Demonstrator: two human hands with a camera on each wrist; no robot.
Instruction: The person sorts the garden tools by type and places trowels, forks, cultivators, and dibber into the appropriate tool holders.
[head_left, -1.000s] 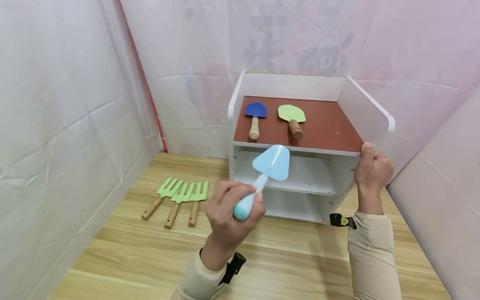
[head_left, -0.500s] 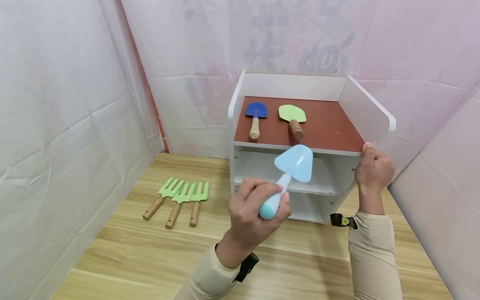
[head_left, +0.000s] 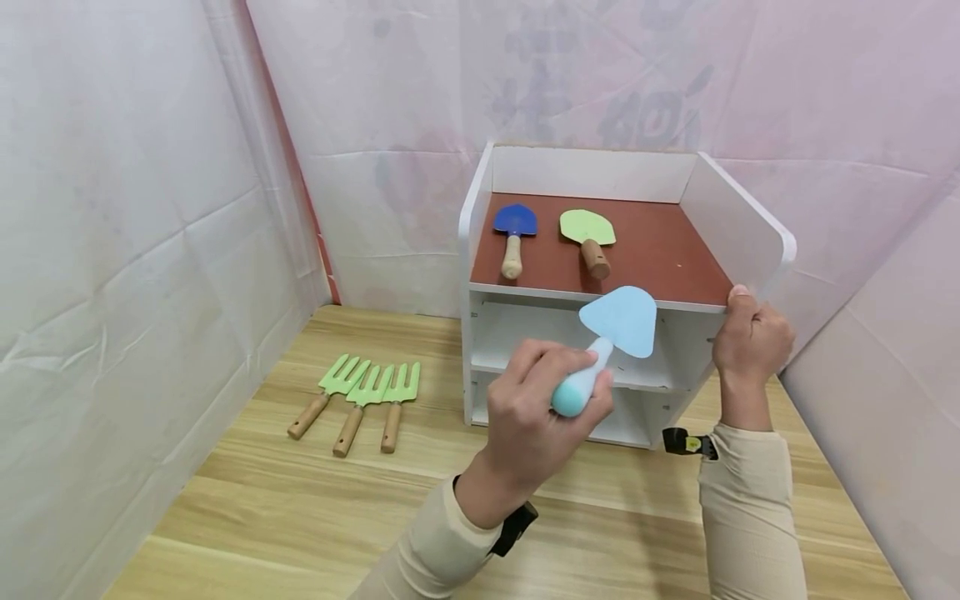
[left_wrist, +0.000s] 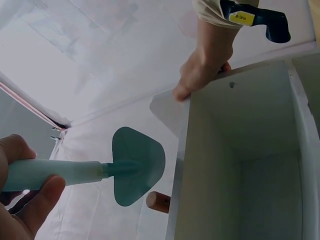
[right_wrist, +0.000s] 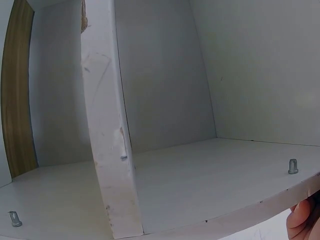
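Note:
My left hand (head_left: pixel 536 408) grips the handle of a light blue hand trowel (head_left: pixel 626 321), its blade pointing up in front of the shelf unit's top edge. The left wrist view shows that trowel (left_wrist: pixel 137 165) level with a brown handle end that juts over the edge. At the front right corner of the white shelf unit (head_left: pixel 738 221), my right hand (head_left: pixel 752 337) holds the side panel, thumb on top. On the unit's red-brown top lie a blue trowel (head_left: pixel 515 221) with a pale wooden handle and a light green trowel (head_left: pixel 587 227) with a brown one.
Three green hand forks (head_left: pixel 367 392) with wooden handles lie side by side on the wooden table (head_left: pixel 300 508), left of the unit. Two white compartments open below its top; metal pegs (right_wrist: pixel 293 166) stick out inside. Pale cloth walls (head_left: pixel 375 208) enclose the table.
My left hand has carried the light blue trowel rightward across the front of the unit, to below the green trowel. The right hand keeps its hold on the corner.

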